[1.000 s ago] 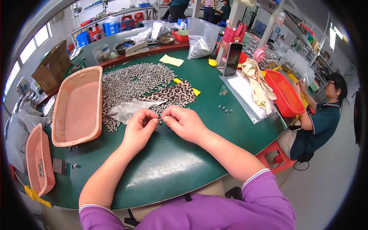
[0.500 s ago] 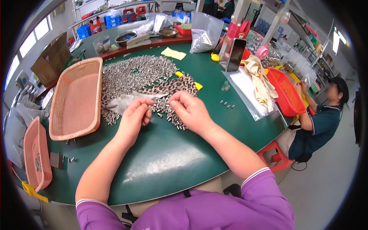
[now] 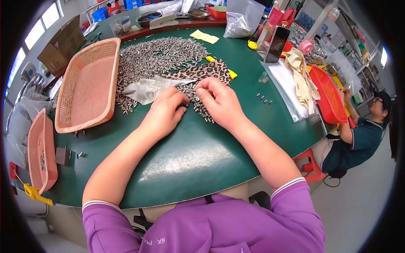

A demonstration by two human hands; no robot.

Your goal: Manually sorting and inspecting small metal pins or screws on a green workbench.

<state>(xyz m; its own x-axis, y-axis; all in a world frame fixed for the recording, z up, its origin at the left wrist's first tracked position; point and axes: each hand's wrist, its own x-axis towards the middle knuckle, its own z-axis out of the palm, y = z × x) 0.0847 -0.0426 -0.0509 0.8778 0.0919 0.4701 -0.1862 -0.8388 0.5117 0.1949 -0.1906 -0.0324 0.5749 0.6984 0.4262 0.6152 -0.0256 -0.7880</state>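
Near the frame's centre, the left hand (image 3: 163,113) and right hand (image 3: 219,101) pinch small metal pins (image 3: 198,101) from a pile on the green surface (image 3: 198,156).

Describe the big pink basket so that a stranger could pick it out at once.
On the round green table, look left of the heap of small silver metal pins that both hands work at. There lies the large rectangular pink plastic mesh basket, flat and empty. A second pink basket at the table's left edge is narrower and tilted.

Silvery metal pins (image 3: 160,57), heaped, spread
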